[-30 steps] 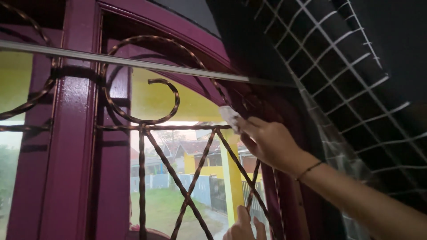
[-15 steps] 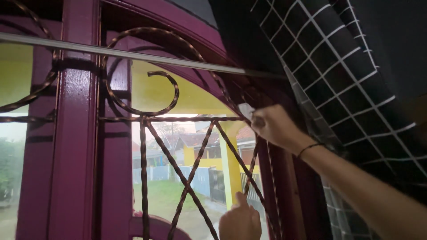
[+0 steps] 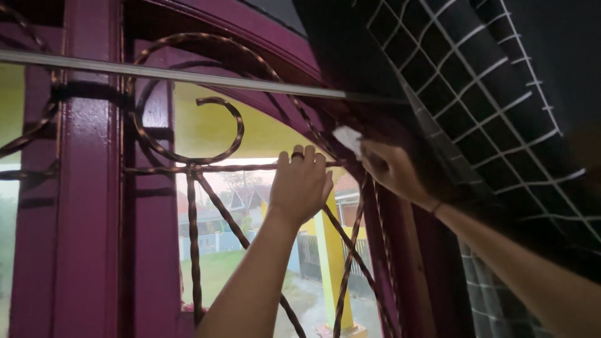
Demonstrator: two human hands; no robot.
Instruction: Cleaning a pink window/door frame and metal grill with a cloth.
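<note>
A twisted brown iron grille [image 3: 206, 169] covers an arched window in a glossy purple frame [image 3: 87, 206]. My left hand [image 3: 300, 184], with a dark ring on one finger, grips the grille's horizontal bar from below. To its right my right hand [image 3: 391, 168] pinches a small white cloth [image 3: 348, 138] and presses it into the window's upper right corner, where the grille meets the frame. A thin dark band circles my right wrist.
A dark curtain with a white grid pattern [image 3: 488, 106] hangs bunched at the right, touching my right arm. A pale metal curtain rod [image 3: 188, 75] runs across the top. Outside the glass are a yellow pillar [image 3: 327, 250], houses and grass.
My left hand has risen from the bottom of the view and taken hold of the horizontal bar. My right hand with the cloth has shifted slightly up and right into the corner.
</note>
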